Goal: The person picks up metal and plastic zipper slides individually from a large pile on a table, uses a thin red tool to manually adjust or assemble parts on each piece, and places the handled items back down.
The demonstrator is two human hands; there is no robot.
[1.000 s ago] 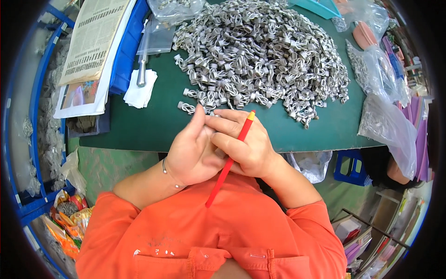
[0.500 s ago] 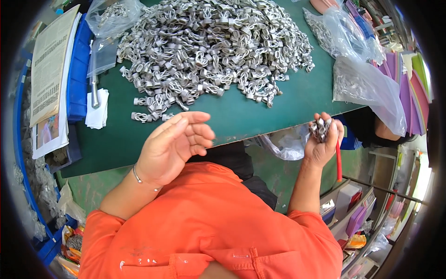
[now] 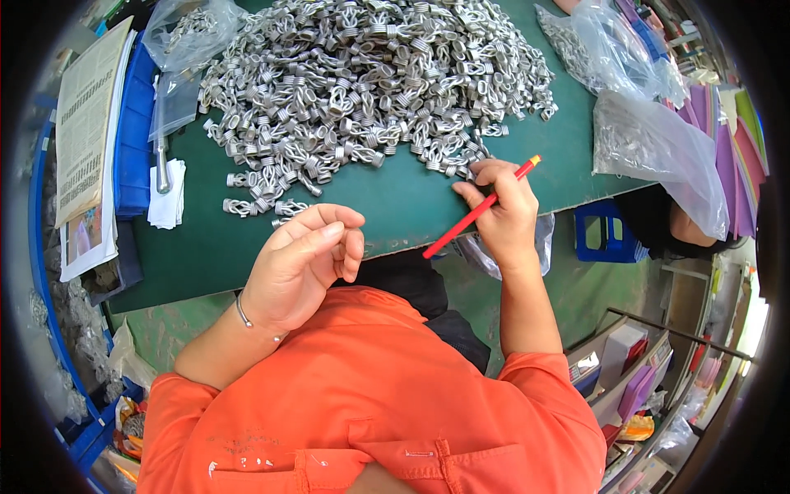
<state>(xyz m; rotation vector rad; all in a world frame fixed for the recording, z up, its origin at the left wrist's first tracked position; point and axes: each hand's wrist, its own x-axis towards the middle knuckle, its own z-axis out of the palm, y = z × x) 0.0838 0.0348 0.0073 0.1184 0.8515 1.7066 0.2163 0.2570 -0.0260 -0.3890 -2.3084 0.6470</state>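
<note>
My left hand (image 3: pixel 300 262) hovers at the table's near edge, palm turned up, its fingers loosely bent and apart. Nothing shows in it. Over to the right, my right hand (image 3: pixel 508 210) reaches over the edge with a slim red pen (image 3: pixel 471 218) held in it. The pen slants from its yellow end at the upper right down to the lower left. Thumb and fingertips of that hand are next to the lower right fringe of a large heap of small silver looped metal fittings (image 3: pixel 378 78); whether they touch a fitting cannot be made out.
The green tabletop (image 3: pixel 395 193) carries the heap. At left stand a blue bin (image 3: pixel 136 140), newspapers (image 3: pixel 90 132) and white paper slips (image 3: pixel 167 198). Clear bags of fittings (image 3: pixel 650 144) lie at right. A blue plastic stool (image 3: pixel 605 235) and part of another person (image 3: pixel 691 226) are beyond the edge.
My right hand has moved left and up to the heap; the bunch of metal fittings it held no longer shows. The pen has swung to a slant. My left hand has shifted slightly.
</note>
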